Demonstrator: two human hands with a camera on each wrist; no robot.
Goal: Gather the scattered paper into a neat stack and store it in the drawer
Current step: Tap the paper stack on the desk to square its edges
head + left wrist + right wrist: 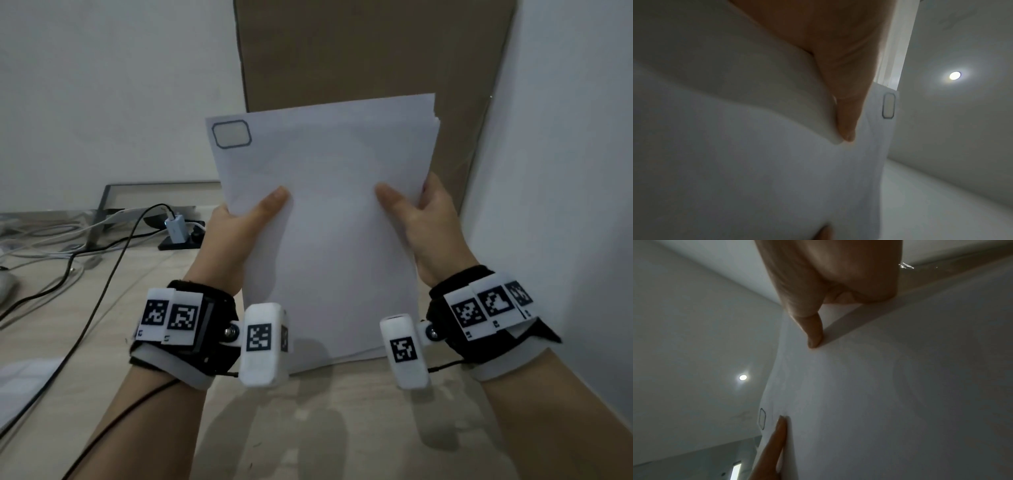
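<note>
Paper (329, 219), light and floppy, stands upright on the bench (342, 428) as we pinch its side edges with left hand (239, 226) and right hand (424, 226), best gripped there.

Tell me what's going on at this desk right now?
A person holds a stack of white paper upright with both hands, its bottom edge resting on the wooden desk. The left hand grips the left edge, the right hand the right edge, thumbs on the front sheet. The top edges are not quite flush. No drawer is in view. A power strip and cables lie to the left.
</note>
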